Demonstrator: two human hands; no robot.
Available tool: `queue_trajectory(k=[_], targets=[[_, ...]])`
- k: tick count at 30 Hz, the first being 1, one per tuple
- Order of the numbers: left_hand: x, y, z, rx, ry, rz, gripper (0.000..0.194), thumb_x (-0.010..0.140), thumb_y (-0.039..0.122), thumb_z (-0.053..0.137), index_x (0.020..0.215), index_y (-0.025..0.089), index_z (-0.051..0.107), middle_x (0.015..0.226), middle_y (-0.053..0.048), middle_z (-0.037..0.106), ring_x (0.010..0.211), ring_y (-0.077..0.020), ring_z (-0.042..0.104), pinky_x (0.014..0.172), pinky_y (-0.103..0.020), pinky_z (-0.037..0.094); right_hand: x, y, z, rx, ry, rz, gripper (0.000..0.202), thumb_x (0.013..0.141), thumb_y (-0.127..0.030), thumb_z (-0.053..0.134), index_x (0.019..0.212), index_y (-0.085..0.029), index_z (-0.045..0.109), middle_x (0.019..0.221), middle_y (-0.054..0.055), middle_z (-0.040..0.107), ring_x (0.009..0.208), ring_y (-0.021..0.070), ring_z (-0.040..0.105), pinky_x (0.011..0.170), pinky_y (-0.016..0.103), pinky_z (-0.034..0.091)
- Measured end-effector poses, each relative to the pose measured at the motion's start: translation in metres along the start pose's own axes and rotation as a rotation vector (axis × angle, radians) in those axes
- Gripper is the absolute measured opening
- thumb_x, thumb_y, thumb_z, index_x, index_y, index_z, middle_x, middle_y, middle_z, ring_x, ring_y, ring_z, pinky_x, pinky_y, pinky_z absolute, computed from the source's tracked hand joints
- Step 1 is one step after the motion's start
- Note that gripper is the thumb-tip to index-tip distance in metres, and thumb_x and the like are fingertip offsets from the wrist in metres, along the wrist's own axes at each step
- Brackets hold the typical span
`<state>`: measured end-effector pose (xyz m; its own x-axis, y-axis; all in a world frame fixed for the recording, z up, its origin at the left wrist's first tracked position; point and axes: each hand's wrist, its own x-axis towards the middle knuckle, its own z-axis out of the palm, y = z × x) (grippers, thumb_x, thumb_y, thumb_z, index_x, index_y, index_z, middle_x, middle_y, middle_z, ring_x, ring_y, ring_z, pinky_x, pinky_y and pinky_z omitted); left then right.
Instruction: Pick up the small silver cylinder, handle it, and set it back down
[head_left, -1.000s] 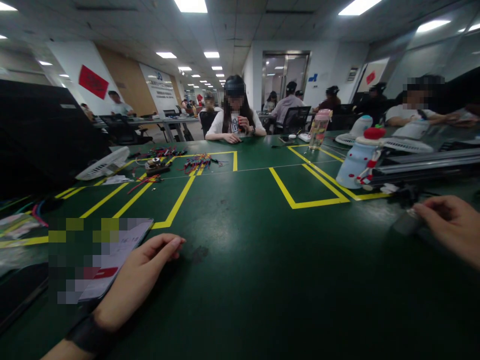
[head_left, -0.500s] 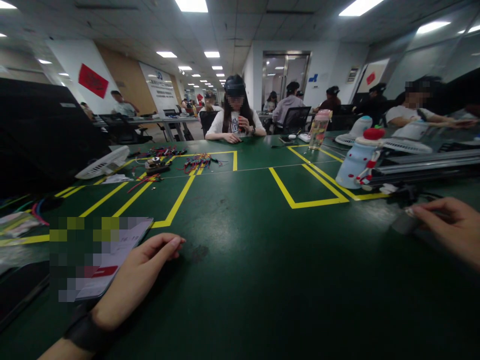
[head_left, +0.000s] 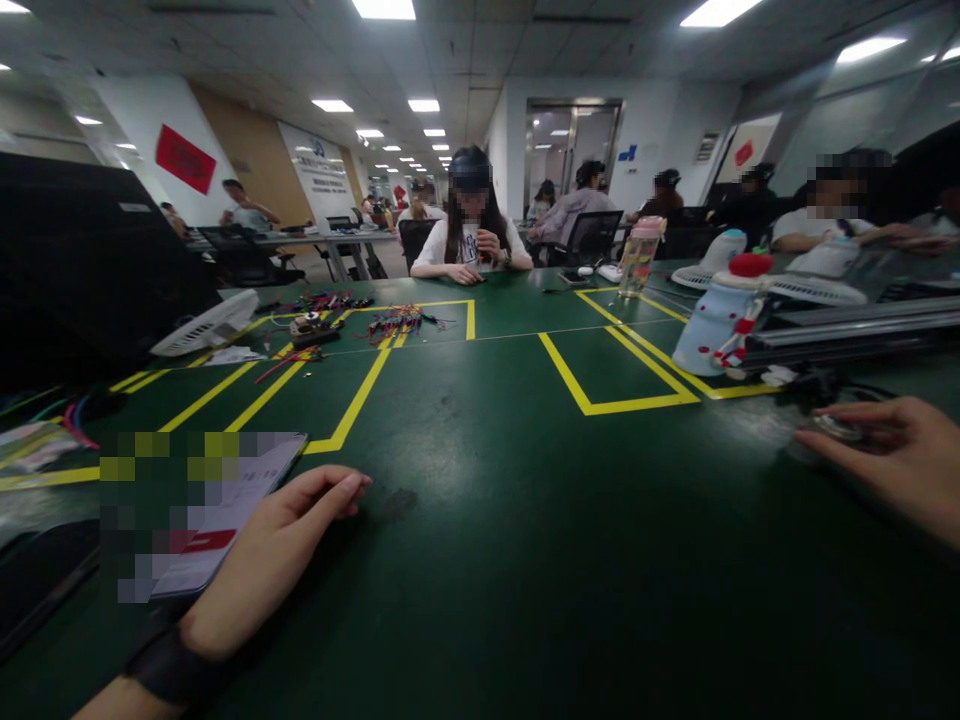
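My left hand [head_left: 304,530] rests on the green table [head_left: 480,560], thumb against curled fingers, with nothing seen in them. A dark band circles its wrist. Beside and partly under that hand lies a phone [head_left: 206,541] with a lit screen, partly blurred out. At the right edge my right hand [head_left: 904,455] grips a small round metal part [head_left: 838,427] between thumb and fingers, low over the table. Its top looks silvery; its exact kind cannot be made out. Dark cables [head_left: 825,385] lie just behind this hand.
A blue bottle [head_left: 709,320] with a red cap stands right, near metal rails [head_left: 855,335]. Bundles of coloured wires [head_left: 401,322] lie on the left, with a white fan [head_left: 210,325] and a black monitor [head_left: 90,280]. Across the table sits a person [head_left: 471,230].
My right hand has turned the metal part, so its silvery round top now shows where a grey side hung below the fingers. My left hand has not moved.
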<state>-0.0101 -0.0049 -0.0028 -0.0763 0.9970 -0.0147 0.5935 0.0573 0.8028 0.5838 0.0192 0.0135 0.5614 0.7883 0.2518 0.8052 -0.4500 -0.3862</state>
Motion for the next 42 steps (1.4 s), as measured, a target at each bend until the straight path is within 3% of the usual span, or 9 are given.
queue_trajectory(k=[6, 13, 19, 22, 24, 29, 33, 38, 42], targets=[[0.0, -0.003, -0.001, -0.004, 0.004, 0.001, 0.032, 0.085, 0.054, 0.054, 0.097, 0.026, 0.065, 0.085, 0.002, 0.066, 0.086, -0.0202, 0.06, 0.078, -0.03, 0.043, 0.002, 0.003, -0.004, -0.004, -0.079, -0.016, 0.059, 0.071, -0.061, 0.063, 0.11, -0.017, 0.056, 0.107, 0.017, 0.057, 0.082, 0.0206, 0.055, 0.064, 0.034, 0.042], [-0.001, 0.0, 0.0, -0.002, 0.009, 0.016, 0.033, 0.084, 0.054, 0.055, 0.096, 0.025, 0.066, 0.084, 0.001, 0.067, 0.086, -0.0217, 0.061, 0.077, -0.031, 0.045, 0.007, 0.01, -0.001, 0.037, -0.086, -0.066, 0.069, 0.068, -0.067, 0.063, 0.109, -0.012, 0.054, 0.104, 0.019, 0.056, 0.084, 0.0193, 0.055, 0.064, 0.035, 0.042], [-0.001, -0.002, 0.0, 0.009, -0.001, 0.017, 0.033, 0.085, 0.054, 0.054, 0.097, 0.026, 0.066, 0.086, 0.001, 0.068, 0.087, -0.0217, 0.062, 0.077, -0.031, 0.046, 0.005, 0.006, -0.007, 0.145, -0.077, -0.125, 0.064, 0.061, -0.061, 0.073, 0.1, -0.012, 0.056, 0.098, 0.017, 0.059, 0.082, 0.0193, 0.059, 0.064, 0.037, 0.044], [-0.001, -0.002, 0.002, 0.019, -0.002, 0.01, 0.034, 0.085, 0.055, 0.053, 0.098, 0.026, 0.065, 0.088, 0.001, 0.068, 0.088, -0.0218, 0.062, 0.077, -0.031, 0.046, -0.012, -0.017, -0.001, 0.257, -0.06, -0.187, 0.055, 0.067, -0.053, 0.073, 0.102, -0.015, 0.055, 0.101, 0.017, 0.06, 0.084, 0.0194, 0.062, 0.068, 0.038, 0.047], [-0.001, -0.001, 0.002, 0.027, -0.006, 0.017, 0.034, 0.085, 0.055, 0.053, 0.098, 0.026, 0.065, 0.088, 0.001, 0.068, 0.088, -0.0219, 0.062, 0.077, -0.032, 0.046, -0.033, -0.044, 0.008, 0.434, -0.107, -0.315, 0.049, 0.071, -0.044, 0.073, 0.107, -0.018, 0.052, 0.108, 0.015, 0.06, 0.089, 0.0186, 0.063, 0.075, 0.036, 0.052], [-0.002, 0.0, 0.003, 0.044, 0.003, 0.022, 0.033, 0.086, 0.054, 0.053, 0.099, 0.026, 0.064, 0.089, 0.001, 0.068, 0.087, -0.0209, 0.062, 0.078, -0.031, 0.046, -0.101, -0.137, 0.042, 0.808, -0.42, -0.801, 0.044, 0.072, -0.031, 0.074, 0.106, -0.022, 0.049, 0.118, 0.008, 0.057, 0.108, 0.0179, 0.059, 0.091, 0.034, 0.054], [-0.002, -0.002, 0.001, 0.066, -0.002, 0.023, 0.033, 0.086, 0.054, 0.052, 0.1, 0.026, 0.064, 0.09, 0.001, 0.069, 0.088, -0.0215, 0.063, 0.078, -0.032, 0.046, -0.141, -0.19, 0.063, 0.858, -0.604, -0.918, 0.04, 0.075, -0.03, 0.071, 0.107, -0.023, 0.049, 0.118, 0.005, 0.055, 0.108, 0.0146, 0.057, 0.088, 0.03, 0.055], [0.0, 0.003, 0.002, 0.109, -0.038, 0.046, 0.033, 0.087, 0.052, 0.051, 0.102, 0.026, 0.064, 0.095, -0.001, 0.069, 0.09, -0.0227, 0.064, 0.079, -0.033, 0.048, -0.154, -0.2, 0.073, 0.758, -0.67, -0.95, 0.045, 0.075, -0.029, 0.07, 0.114, -0.024, 0.049, 0.115, 0.004, 0.056, 0.102, 0.0146, 0.057, 0.089, 0.034, 0.052], [-0.002, 0.036, 0.019, 0.143, -0.114, 0.135, 0.032, 0.088, 0.047, 0.052, 0.111, 0.029, 0.064, 0.108, -0.002, 0.068, 0.098, -0.0231, 0.063, 0.084, -0.035, 0.048, -0.154, -0.197, 0.072, 0.822, -0.716, -0.887, 0.061, 0.072, -0.03, 0.073, 0.123, -0.023, 0.041, 0.116, 0.006, 0.055, 0.104, 0.0149, 0.057, 0.093, 0.035, 0.05]])
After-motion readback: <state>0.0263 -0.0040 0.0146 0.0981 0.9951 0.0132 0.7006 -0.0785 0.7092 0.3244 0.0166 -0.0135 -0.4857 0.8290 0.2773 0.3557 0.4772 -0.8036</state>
